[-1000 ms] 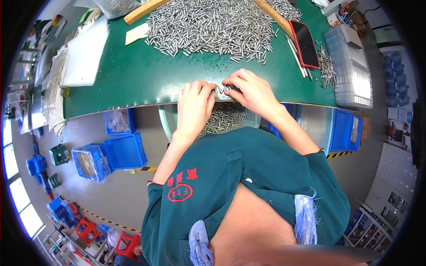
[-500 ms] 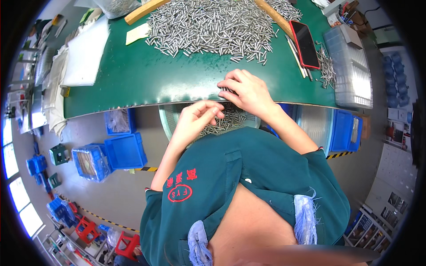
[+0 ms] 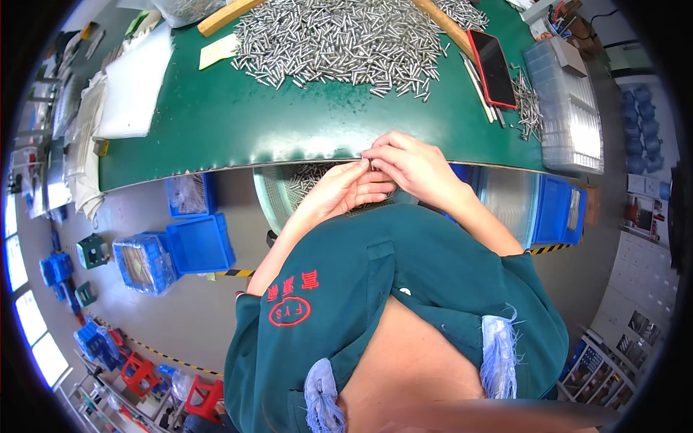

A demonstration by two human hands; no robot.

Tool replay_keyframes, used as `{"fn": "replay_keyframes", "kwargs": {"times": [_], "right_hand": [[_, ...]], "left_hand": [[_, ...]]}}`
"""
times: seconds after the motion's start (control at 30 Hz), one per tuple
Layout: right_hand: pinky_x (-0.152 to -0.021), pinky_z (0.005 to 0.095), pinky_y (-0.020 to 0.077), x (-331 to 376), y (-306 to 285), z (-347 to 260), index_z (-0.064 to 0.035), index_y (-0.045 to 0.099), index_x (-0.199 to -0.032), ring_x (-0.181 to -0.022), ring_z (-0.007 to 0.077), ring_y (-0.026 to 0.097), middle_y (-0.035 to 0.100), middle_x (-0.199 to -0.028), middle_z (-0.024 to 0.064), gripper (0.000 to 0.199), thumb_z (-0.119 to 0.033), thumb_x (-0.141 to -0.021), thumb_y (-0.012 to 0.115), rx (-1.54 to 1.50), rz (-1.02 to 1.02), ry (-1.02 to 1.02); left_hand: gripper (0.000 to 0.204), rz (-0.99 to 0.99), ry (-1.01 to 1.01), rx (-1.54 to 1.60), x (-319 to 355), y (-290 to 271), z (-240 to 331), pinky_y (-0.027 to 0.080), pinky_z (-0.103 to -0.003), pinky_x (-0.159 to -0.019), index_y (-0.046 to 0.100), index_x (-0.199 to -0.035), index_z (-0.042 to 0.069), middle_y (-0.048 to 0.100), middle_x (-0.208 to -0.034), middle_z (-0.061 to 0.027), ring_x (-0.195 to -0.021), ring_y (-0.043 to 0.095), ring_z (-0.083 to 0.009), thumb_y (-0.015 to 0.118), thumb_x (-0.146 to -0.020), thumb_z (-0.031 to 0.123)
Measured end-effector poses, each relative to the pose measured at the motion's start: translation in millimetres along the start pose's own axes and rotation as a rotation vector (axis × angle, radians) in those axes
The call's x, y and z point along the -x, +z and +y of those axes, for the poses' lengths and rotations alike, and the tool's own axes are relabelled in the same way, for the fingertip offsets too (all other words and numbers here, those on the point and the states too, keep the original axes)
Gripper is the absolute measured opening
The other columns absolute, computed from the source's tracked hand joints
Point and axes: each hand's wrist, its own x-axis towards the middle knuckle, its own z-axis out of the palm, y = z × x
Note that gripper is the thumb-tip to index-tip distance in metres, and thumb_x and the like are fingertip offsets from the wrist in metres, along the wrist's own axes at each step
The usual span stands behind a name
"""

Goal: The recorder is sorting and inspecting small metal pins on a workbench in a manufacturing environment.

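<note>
At the near edge of the green worktop (image 3: pixel 238 130), the left hand (image 3: pixel 345 191) and the right hand (image 3: pixel 409 164) are meeting fingertip to fingertip, pinching a small metal pin (image 3: pixel 369 163) between them just over the rim. Below the hands, a round mesh basket (image 3: pixel 278 189) is holding more pins. Farther back, a heap of metal pins (image 3: pixel 339 40) is lying toward the far edge, with a red-cased phone (image 3: pixel 493 58) to its right.

Silver pins (image 3: pixel 339 40) cover a green table (image 3: pixel 216 123); the phone (image 3: pixel 493 68) is red-edged black, the crates (image 3: pixel 198 244) blue.
</note>
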Motion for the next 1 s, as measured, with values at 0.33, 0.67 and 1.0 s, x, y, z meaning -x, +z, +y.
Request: {"fn": "replay_keyframes", "kwargs": {"times": [0.33, 0.67, 1.0], "right_hand": [[-0.068, 0.0241, 0.0474, -0.6, -6.9, -4.5, -0.0097, 0.056, -0.125, -0.08, 0.0104, 0.057, 0.06, -0.097, 0.0029, 0.041, -0.003, -0.085, 0.059, -0.413, -0.032, 0.12], [-0.063, 0.0209, 0.0453, -3.3, -10.2, -11.1, -0.0104, 0.049, -0.132, -0.074, 0.0058, 0.055, 0.061, -0.097, 0.002, 0.049, -0.006, -0.085, 0.06, -0.691, 0.031, 0.172], [-0.065, 0.0175, 0.0391, -4.5, -15.1, -19.2, -0.007, 0.052, -0.13, -0.082, 0.0032, 0.051, 0.058, -0.096, -0.0014, 0.045, -0.006, -0.086, 0.061, -0.735, 0.01, 0.21]], "left_hand": [[0.031, 0.081, 0.171, -0.6, 14.3, 14.6, 7.9, 0.052, -0.032, -0.084, 0.052, -0.117, -0.003, 0.064, -0.105, -0.0146, -0.096, 0.065, -0.0219, 0.043, -0.1, 0.022], [0.03, 0.136, 0.367, -0.67, 25.4, 29.3, 14.9, 0.052, -0.03, -0.081, 0.055, -0.119, -0.004, 0.066, -0.101, -0.0122, -0.093, 0.065, -0.0194, 0.048, -0.098, 0.016], [0.032, 0.154, 0.409, -0.64, 25.2, 29.7, 13.9, 0.053, -0.03, -0.079, 0.053, -0.122, -0.005, 0.065, -0.103, -0.0118, -0.091, 0.065, -0.0188, 0.049, -0.097, 0.015]]}}
